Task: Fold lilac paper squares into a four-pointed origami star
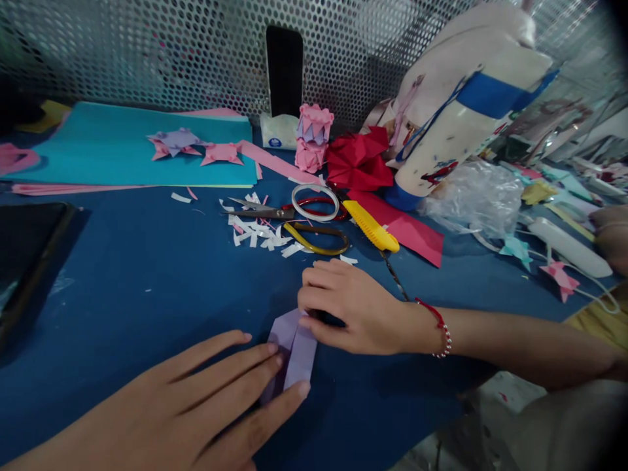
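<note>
A folded strip of light purple paper [300,356] lies on the blue tabletop at the bottom middle, its upper end angled and a lengthwise seam showing. My left hand [220,386] is spread out, with fingertips resting on the strip's lower part and left edge. At the strip's top right corner, my right hand [356,307] has its fingers curled, thumb and forefinger closed on the paper. The lower end of the strip is partly hidden under my left fingers. A red bracelet with beads [441,330] circles my right wrist.
Scissors [265,212], white paper scraps [260,235], a tape ring [314,201] and a yellow cutter [371,226] lie beyond my hands. Blue paper sheets [112,163] are stacked behind left. A dark device [29,248] is left; a tall bottle [441,144] leans right.
</note>
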Tool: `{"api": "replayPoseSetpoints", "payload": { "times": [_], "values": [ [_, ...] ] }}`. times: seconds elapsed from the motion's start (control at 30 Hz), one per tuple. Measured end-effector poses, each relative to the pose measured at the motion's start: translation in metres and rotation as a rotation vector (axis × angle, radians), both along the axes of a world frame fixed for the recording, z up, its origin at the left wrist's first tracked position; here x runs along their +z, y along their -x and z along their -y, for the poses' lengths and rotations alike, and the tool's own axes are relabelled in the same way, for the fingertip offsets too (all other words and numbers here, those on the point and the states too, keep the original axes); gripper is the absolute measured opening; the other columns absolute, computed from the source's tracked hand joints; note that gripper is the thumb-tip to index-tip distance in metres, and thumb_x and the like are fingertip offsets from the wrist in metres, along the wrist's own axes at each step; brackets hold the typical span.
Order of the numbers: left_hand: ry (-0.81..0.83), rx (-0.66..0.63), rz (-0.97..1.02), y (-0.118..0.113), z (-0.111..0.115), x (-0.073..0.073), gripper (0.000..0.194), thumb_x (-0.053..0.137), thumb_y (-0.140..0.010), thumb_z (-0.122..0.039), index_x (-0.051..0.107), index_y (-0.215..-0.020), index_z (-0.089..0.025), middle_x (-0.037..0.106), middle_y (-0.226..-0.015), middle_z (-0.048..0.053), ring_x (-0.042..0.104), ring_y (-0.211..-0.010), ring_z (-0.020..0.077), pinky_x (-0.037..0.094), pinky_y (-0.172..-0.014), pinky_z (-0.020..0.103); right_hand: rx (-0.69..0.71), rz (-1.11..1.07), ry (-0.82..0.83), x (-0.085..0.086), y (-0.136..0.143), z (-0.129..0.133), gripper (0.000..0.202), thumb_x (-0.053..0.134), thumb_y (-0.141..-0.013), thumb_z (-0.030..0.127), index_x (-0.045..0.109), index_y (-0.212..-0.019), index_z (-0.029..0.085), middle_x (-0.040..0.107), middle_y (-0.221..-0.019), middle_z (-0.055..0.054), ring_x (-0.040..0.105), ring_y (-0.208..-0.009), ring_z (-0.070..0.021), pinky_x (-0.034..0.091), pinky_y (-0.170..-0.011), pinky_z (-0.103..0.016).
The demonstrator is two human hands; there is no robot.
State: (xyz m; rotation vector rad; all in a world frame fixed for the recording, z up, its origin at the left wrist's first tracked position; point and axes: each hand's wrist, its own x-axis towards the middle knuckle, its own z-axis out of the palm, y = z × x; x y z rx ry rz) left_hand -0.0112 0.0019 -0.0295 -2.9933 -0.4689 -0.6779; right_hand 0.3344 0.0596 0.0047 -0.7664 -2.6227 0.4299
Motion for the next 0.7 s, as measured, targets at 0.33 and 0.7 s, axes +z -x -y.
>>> {"api": "replayPoseSetpoints", "payload": {
  "times": [0.33,0.7],
  "values": [
    [0.045,-0.006,0.027,-0.002,0.002,-0.011,0.059,0.054,-0.138,-0.063,0.068,-0.188,-0.033,0.071,-0.192,-0.006,0.065,-0.173,0.0191,0.020,-0.168,0.044,-0.007,0.129,-0.184,-0.001,0.003,0.005,0.047,0.039,-0.140,0.033,0.076,-0.116,0.020,0.069,-0.106,-0.006,0.053,-0.094,-0.0262,0.040,-0.087,-0.042],
    [-0.121,-0.157,-0.145,0.024,0.001,-0.019,0.066,0.076,-0.125,-0.073,0.081,-0.175,-0.031,0.064,-0.198,0.003,0.034,-0.201,0.0363,0.023,-0.169,0.055,-0.029,0.138,-0.239,-0.001,0.007,0.007,0.043,0.041,-0.138,0.029,0.076,-0.113,0.021,0.069,-0.104,-0.005,0.051,-0.091,-0.0260,0.035,-0.083,-0.042]
  ]
}}
